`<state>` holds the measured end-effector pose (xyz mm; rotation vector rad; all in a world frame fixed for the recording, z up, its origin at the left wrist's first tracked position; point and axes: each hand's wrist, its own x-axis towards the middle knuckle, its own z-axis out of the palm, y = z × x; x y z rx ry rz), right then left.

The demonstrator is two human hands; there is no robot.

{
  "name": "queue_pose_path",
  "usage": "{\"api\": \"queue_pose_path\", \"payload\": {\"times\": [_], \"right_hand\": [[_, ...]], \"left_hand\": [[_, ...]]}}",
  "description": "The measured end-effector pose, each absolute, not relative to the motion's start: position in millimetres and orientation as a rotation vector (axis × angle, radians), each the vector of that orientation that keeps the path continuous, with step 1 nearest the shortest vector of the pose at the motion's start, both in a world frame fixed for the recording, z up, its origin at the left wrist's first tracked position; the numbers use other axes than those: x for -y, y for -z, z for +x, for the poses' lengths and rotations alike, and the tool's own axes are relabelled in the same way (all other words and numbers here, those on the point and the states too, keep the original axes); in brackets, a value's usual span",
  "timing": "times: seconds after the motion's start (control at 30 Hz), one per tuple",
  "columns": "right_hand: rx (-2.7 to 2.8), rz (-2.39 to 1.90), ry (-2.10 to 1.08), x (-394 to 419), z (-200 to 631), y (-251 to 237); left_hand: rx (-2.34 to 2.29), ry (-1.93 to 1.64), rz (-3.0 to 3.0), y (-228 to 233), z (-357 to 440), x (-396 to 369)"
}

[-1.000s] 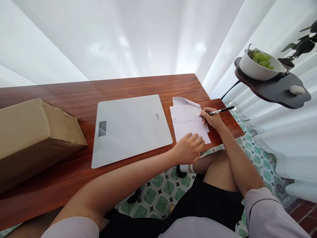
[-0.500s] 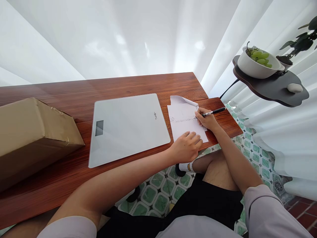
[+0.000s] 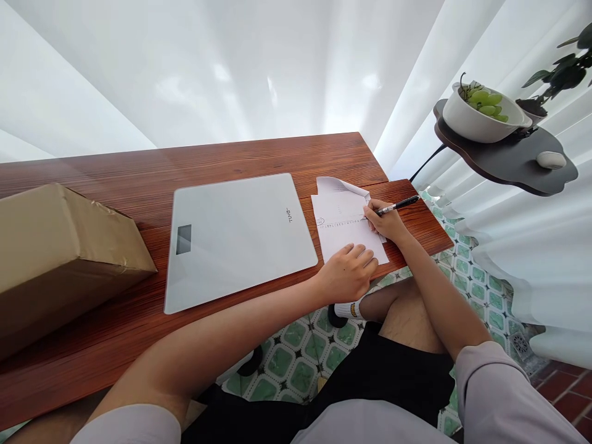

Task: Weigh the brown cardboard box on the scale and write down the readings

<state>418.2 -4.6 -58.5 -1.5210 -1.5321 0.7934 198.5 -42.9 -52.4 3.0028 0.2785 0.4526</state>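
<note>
My right hand (image 3: 383, 220) is closed round a black pen (image 3: 398, 205), its tip down on the upper sheet of white paper (image 3: 354, 242). A row of small handwritten marks runs across that sheet, with a circled bit at its left end. My left hand (image 3: 349, 272) rests on the sheet's near edge, fingers loosely bent side by side, holding nothing. Behind the upper sheet, another piece of paper (image 3: 333, 184) shows with a curled edge. Left of the papers lies a flat white scale (image 3: 240, 237) with a dark display.
A taped cardboard box (image 3: 41, 240) stands at the left of the brown wooden table (image 3: 259, 154). Off its right end, a dark shelf (image 3: 522, 166) carries a white bowl (image 3: 481, 128) of green grapes, a potted plant (image 3: 534, 106) and a pale mouse-like object (image 3: 550, 160). White curtains hang behind.
The view has shifted very slightly. Both hands stay in nearly the same place on the paper, and the pen remains in my right hand.
</note>
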Motion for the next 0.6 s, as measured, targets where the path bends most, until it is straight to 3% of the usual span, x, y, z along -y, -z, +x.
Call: {"api": "queue_pose_path", "payload": {"times": [0.6], "right_hand": [[1.508,-1.563,-0.751,4.3,416.1,58.4]], "left_hand": [[-0.288,-0.443,3.009,51.2,199.0,42.9]]}}
